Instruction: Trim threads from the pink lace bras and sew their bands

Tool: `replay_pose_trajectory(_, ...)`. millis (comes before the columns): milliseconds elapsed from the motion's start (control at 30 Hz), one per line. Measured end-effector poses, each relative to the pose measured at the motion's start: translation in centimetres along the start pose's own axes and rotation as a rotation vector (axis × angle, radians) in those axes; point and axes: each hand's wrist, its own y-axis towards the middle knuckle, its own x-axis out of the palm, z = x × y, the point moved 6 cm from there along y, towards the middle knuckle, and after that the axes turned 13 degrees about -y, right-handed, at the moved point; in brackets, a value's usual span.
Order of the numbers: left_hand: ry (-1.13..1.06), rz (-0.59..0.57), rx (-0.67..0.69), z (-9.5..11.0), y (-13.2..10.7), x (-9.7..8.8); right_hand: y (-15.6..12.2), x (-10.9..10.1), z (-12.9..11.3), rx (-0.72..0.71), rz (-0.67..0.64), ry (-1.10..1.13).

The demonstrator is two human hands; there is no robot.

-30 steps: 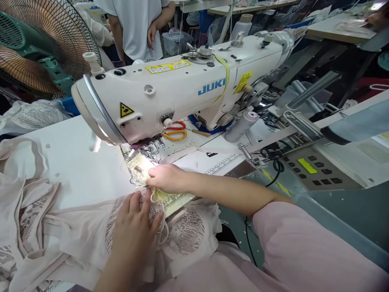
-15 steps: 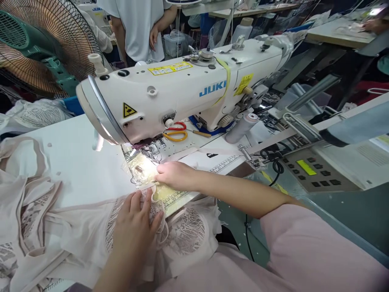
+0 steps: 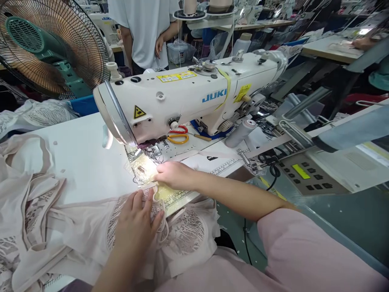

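My left hand [image 3: 136, 221] lies flat on a pale pink lace bra [image 3: 189, 232], fingers stretched toward the lit needle area of the white sewing machine [image 3: 182, 99]. Part of the garment spreads left over the table, and a lace cup hangs at the front edge. Just right of the needle area, my right hand [image 3: 174, 174] is closed, thumb and fingers pinched together beside the clear-covered plate [image 3: 145, 168]. Whatever sits in that pinch is hidden. Thin loops of strap or cord [image 3: 164, 233] curl beside my left fingertips.
Red- and yellow-handled scissors [image 3: 178, 139] lie under the machine arm, near a grey thread cone [image 3: 241, 133]. A control box [image 3: 306, 172] and a tape feeder [image 3: 249, 158] stand at right. A large fan [image 3: 48, 48] is at left. Behind the machine stands a person [image 3: 146, 36].
The view has tilted and shifted a little, so the machine and fan sit lower and further right. Both hands keep nearly the same place on the work.
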Motion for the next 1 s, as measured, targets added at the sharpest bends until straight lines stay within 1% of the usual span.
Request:
replay_pose_trajectory(133, 0.008, 0.005, -0.003, 0.1, 0.0, -0.1, 0.9, 0.1, -1.4, -0.056, 0.001, 0.001)
replay_pose_trajectory(200, 0.009, 0.006, -0.003, 0.1, 0.0, -0.1, 1.3, 0.3, -1.7, -0.074, 0.001, -0.002)
replay_pose_trajectory(533, -0.009, -0.028, -0.019, -0.1, 0.0, 0.2, 0.8, 0.3, -0.9, -0.122, -0.046, -0.041)
replay_pose_trajectory(700, -0.01, -0.018, -0.018, -0.1, 0.0, 0.1, 0.4, 0.4, -0.2, -0.109, -0.04, -0.055)
replay_pose_trajectory(833, -0.011, -0.007, -0.012, -0.1, -0.1, 0.1, 0.3, 0.2, 0.2, -0.053, -0.009, -0.057)
replay_pose_trajectory(900, -0.008, 0.001, -0.011, -0.1, -0.1, 0.1, 0.4, -0.1, -0.1, -0.035, 0.003, -0.056)
replay_pose_trajectory(1000, 0.004, 0.026, -0.002, 0.0, -0.1, 0.1, 0.9, -0.4, -1.2, -0.066, 0.006, -0.047)
